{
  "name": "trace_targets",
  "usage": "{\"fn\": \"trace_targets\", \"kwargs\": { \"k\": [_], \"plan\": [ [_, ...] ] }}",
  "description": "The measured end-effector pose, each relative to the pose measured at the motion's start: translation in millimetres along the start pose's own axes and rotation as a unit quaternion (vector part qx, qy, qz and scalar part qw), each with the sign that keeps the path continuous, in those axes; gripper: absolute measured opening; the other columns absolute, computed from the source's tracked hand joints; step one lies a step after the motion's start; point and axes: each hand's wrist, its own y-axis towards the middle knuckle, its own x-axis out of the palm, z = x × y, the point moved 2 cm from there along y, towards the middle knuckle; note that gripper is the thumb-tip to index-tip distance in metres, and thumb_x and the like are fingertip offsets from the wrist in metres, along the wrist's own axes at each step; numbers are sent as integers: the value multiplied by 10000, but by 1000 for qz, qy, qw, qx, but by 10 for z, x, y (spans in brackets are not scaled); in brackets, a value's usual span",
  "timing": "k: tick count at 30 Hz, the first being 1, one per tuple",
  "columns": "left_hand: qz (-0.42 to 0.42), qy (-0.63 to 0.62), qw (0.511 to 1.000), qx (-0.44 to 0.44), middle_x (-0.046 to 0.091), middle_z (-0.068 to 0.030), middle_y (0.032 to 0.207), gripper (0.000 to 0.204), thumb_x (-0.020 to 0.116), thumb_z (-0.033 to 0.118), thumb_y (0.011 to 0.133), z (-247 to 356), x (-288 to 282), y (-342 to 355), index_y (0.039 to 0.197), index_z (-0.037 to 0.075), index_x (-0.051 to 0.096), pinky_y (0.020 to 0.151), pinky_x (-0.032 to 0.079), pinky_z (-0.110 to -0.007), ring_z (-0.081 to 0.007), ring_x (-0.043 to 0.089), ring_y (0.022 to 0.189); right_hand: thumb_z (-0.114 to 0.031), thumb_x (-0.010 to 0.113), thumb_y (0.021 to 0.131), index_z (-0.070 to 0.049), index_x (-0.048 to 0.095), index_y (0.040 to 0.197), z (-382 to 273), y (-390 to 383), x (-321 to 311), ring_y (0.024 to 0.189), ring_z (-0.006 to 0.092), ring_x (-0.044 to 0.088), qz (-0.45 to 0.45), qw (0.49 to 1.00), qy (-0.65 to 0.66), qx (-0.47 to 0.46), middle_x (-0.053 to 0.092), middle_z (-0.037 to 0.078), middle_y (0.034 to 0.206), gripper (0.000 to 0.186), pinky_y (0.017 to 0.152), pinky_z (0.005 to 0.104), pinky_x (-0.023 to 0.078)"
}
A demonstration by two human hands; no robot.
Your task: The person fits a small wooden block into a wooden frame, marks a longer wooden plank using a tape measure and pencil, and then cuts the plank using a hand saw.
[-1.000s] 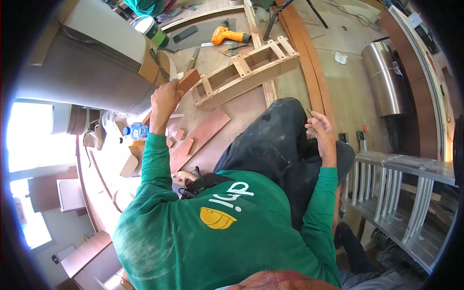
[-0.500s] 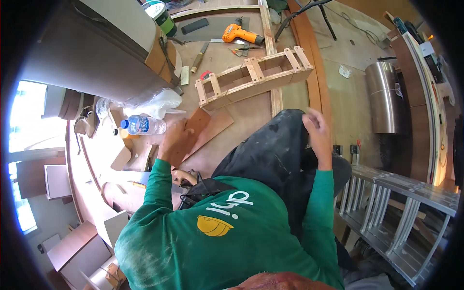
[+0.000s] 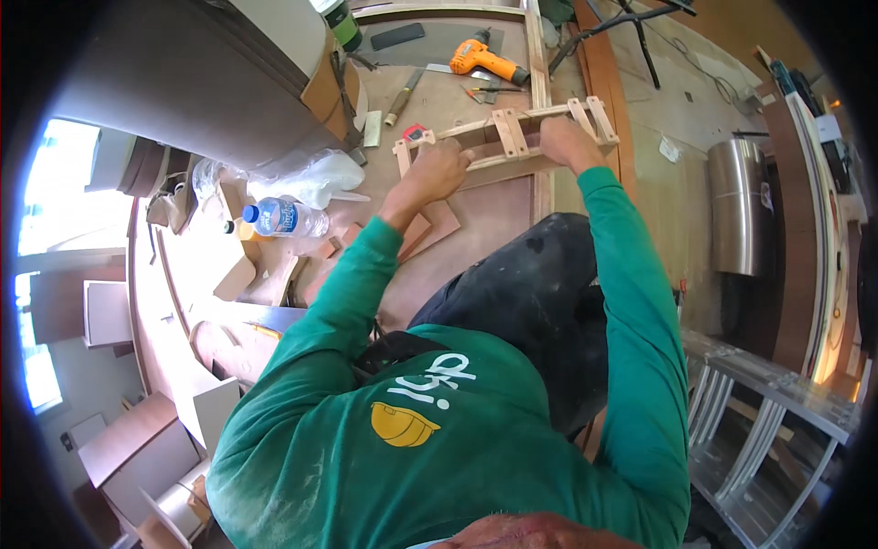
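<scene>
In front of me lies a long, narrow wooden frame point(image 3: 508, 167), with short wooden crosspieces point(image 3: 509, 133) fixed over its open top. My left hand point(image 3: 437, 170) grips its near rail toward the left end, fingers curled over the edge. Toward the right end, my right hand point(image 3: 569, 143) is closed on the same frame, beside a pair of crosspieces. Both palms hide parts of the rail beneath them. Below my left wrist, brown wooden pieces point(image 3: 416, 235) rest on the board.
Beyond the frame lie an orange cordless drill point(image 3: 485, 60), a wooden-handled tool point(image 3: 401, 102) and a red tape measure point(image 3: 414, 133). A water bottle point(image 3: 285, 218) lies at left near clear plastic wrap point(image 3: 320, 178). An aluminium ladder point(image 3: 777, 384) and a metal cylinder point(image 3: 736, 206) are at right.
My left hand has left the brown wooden piece and reached forward to the frame. My right hand has moved from beside my knee onto the frame's right part.
</scene>
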Motion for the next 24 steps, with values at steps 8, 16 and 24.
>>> {"fn": "trace_targets", "kwargs": {
  "k": [8, 16, 24],
  "plan": [
    [-225, 148, 963, 20, 759, -247, 1062, 370, 500, 195, 946, -151, 166, 687, 1014, -52, 766, 875, 570, -501, -406, 740, 960, -149, 548, 861, 29, 768, 1076, 97, 456, 289, 1124, 443, 695, -134, 990, -2, 49, 716, 268, 1194, 355, 985, 516, 542],
    [-246, 63, 967, -20, 733, -293, 1021, 337, 552, 203, 913, -110, 287, 826, 1029, -54, 735, 820, 548, -522, -442, 712, 936, -159, 562, 867, -24, 769, 1144, 447, 727, 640, 1171, 417, 678, -192, 971, 2, -142, 706, 230, 1266, 371, 1015, 494, 533],
    [95, -12, 989, -116, 707, -272, 1151, 343, 588, 137, 970, -932, -565, -192, 1286, 12, 640, 944, 523, -522, -448, 666, 1121, -244, 529, 904, -16, 771, 1118, 314, 535, 653, 1126, 447, 685, -130, 991, 10, -17, 719, 221, 1231, 395, 978, 548, 540]
  ]
}}
